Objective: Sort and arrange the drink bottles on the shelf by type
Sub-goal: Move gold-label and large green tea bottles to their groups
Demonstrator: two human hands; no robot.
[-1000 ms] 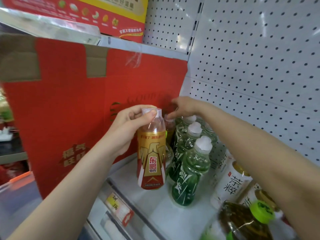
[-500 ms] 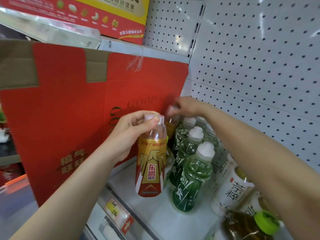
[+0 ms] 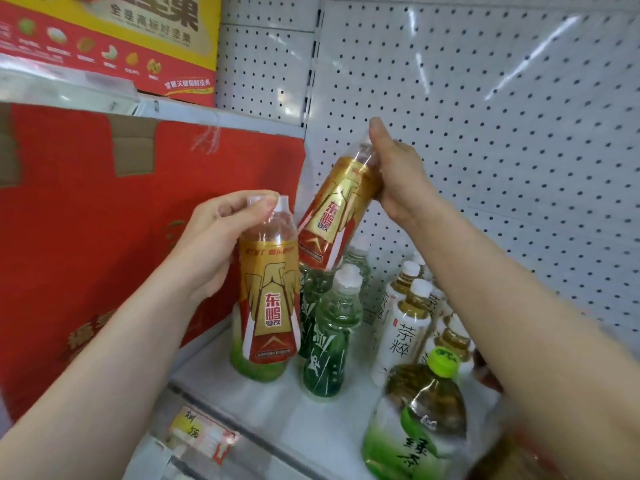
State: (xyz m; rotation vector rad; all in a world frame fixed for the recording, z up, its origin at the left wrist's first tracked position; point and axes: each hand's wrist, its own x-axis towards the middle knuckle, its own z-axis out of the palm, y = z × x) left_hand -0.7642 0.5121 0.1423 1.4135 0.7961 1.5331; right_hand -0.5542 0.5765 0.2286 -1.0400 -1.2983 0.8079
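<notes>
A second gold bottle (image 3: 332, 216) has risen, tilted, in right hand (image 3: 398, 178).

Bright, even light comes from above. White glare streaks cross the pegboard wall (image 3: 485, 81). Shadows are soft. Straight lines bend near the edges, and the green tea bottle (image 3: 426, 410) in the lower right looks blurred.

Two gold bottles (image 3: 270, 306) (image 3: 332, 216) — three-plus green bottles (image 3: 329, 344), three-plus white bottles (image 3: 401, 337), one green-tea bottle (image 3: 426, 417).

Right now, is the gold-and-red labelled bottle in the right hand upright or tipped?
Tipped. The gold-and-red labelled plastic bottle slants, neck gripped by the right hand, base lower-left above the green bottles.
</notes>
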